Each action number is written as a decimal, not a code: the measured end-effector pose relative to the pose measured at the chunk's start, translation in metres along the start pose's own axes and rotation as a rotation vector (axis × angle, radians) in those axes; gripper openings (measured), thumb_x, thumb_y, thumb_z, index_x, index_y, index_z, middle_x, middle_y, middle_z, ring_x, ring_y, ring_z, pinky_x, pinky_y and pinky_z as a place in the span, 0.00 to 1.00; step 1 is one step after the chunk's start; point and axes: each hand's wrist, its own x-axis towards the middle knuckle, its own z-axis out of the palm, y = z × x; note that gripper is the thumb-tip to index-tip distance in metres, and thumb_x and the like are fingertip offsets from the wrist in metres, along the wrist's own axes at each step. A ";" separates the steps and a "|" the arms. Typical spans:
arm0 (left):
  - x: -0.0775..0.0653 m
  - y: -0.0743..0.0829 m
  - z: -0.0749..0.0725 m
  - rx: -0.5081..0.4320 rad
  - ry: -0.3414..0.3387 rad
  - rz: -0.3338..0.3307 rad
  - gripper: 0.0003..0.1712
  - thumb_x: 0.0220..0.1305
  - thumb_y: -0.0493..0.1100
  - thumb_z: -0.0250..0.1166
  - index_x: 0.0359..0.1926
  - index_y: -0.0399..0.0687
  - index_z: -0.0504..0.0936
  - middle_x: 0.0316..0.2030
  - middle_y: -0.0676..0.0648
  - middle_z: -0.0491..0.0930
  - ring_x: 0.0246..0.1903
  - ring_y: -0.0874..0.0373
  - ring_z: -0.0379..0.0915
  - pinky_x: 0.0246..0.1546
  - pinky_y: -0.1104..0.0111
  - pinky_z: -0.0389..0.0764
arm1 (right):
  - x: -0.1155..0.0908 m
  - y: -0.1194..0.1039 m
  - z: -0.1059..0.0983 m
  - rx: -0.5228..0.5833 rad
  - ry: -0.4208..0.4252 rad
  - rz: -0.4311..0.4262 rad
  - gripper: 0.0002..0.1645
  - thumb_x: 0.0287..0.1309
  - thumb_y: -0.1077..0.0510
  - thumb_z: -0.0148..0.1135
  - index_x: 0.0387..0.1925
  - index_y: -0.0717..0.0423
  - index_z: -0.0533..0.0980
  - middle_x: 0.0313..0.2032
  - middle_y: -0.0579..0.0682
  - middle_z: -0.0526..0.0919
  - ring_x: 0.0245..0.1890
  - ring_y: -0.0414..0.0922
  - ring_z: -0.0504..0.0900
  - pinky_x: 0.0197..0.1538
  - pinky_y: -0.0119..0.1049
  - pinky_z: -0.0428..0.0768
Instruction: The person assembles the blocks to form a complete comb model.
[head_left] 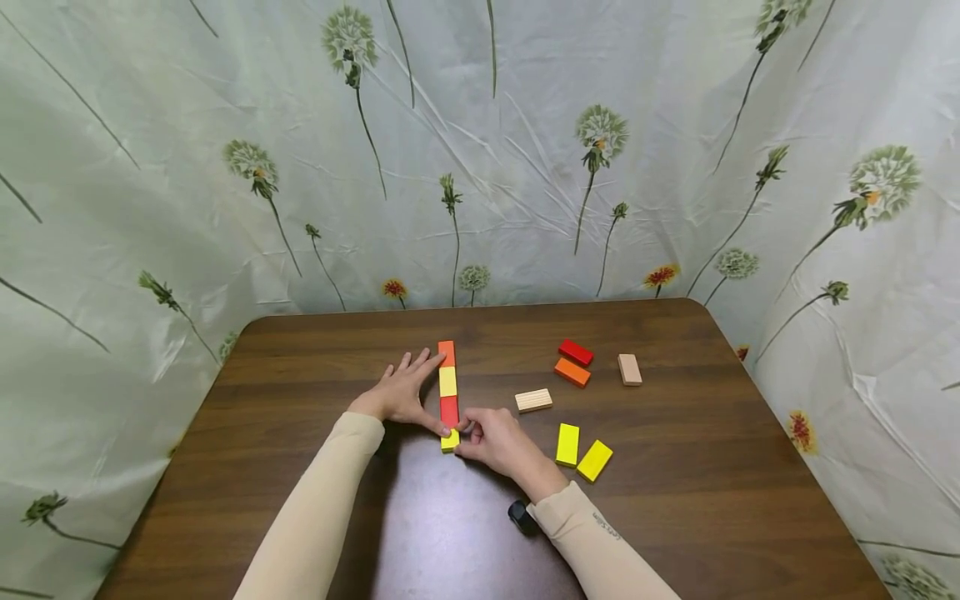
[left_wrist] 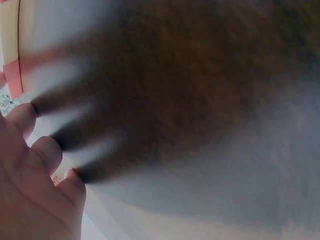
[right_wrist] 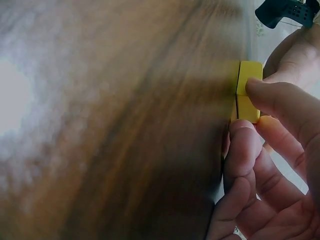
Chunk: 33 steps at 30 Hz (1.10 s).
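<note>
A straight row of small rectangular blocks runs away from me on the brown table: orange (head_left: pixel 448 347) at the far end, pale yellow (head_left: pixel 447 382), red (head_left: pixel 448 410), then bright yellow (head_left: pixel 449 447) at the near end. My left hand (head_left: pixel 402 392) spreads along the row's left side, index finger at the orange block and thumb by the yellow one. My right hand (head_left: pixel 498 442) holds the near yellow block between thumb and curled fingers. In the right wrist view, the thumb lies against that yellow block (right_wrist: pixel 250 75). The left wrist view shows the left fingertips on the table.
Loose blocks lie right of the row: red (head_left: pixel 576 352), orange (head_left: pixel 572 372), pinkish (head_left: pixel 630 370), pale ribbed wood (head_left: pixel 533 401) and two yellow ones, one upright in view (head_left: pixel 567 445), one slanted (head_left: pixel 595 461). A flower-patterned curtain (head_left: pixel 525 208) hangs behind the table (head_left: pixel 712 467).
</note>
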 end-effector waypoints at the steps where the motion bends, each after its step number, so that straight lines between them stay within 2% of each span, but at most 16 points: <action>1: 0.000 0.000 0.000 -0.003 -0.002 -0.002 0.81 0.42 0.73 0.85 0.88 0.55 0.48 0.87 0.35 0.44 0.85 0.27 0.34 0.80 0.27 0.42 | 0.000 0.000 0.000 0.000 0.003 -0.001 0.13 0.57 0.58 0.82 0.40 0.54 0.85 0.22 0.40 0.78 0.23 0.32 0.72 0.29 0.26 0.72; 14: 0.000 -0.003 -0.001 -0.040 0.011 0.002 0.81 0.42 0.71 0.86 0.88 0.52 0.49 0.87 0.36 0.44 0.85 0.27 0.33 0.79 0.27 0.41 | 0.002 -0.001 0.005 0.002 0.061 0.008 0.12 0.56 0.59 0.81 0.41 0.53 0.86 0.21 0.40 0.76 0.21 0.33 0.71 0.27 0.27 0.71; 20: -0.003 -0.007 0.002 -0.049 -0.002 -0.027 0.82 0.42 0.70 0.87 0.88 0.52 0.47 0.87 0.36 0.43 0.85 0.27 0.33 0.79 0.27 0.41 | 0.000 -0.005 0.008 0.028 0.010 0.031 0.13 0.60 0.59 0.79 0.45 0.54 0.86 0.22 0.40 0.75 0.21 0.32 0.70 0.27 0.26 0.70; 24: -0.001 -0.005 0.005 -0.062 -0.014 -0.020 0.83 0.42 0.72 0.86 0.88 0.53 0.45 0.87 0.36 0.42 0.85 0.27 0.32 0.80 0.27 0.41 | -0.003 -0.005 -0.003 0.020 -0.013 0.032 0.14 0.61 0.59 0.78 0.48 0.56 0.86 0.22 0.42 0.77 0.22 0.34 0.71 0.27 0.27 0.71; 28: 0.001 -0.003 0.003 -0.060 -0.013 -0.025 0.82 0.43 0.70 0.86 0.88 0.54 0.46 0.87 0.37 0.42 0.86 0.29 0.31 0.80 0.28 0.40 | -0.004 0.001 -0.021 0.016 -0.019 0.059 0.17 0.63 0.59 0.76 0.52 0.57 0.86 0.22 0.43 0.77 0.22 0.35 0.72 0.27 0.27 0.71; 33: 0.004 -0.001 -0.002 -0.058 -0.010 -0.015 0.81 0.44 0.67 0.87 0.88 0.52 0.46 0.87 0.37 0.43 0.85 0.28 0.32 0.80 0.27 0.41 | -0.005 0.015 -0.051 -0.007 0.016 0.177 0.21 0.62 0.59 0.78 0.56 0.57 0.84 0.21 0.44 0.76 0.20 0.38 0.71 0.25 0.30 0.69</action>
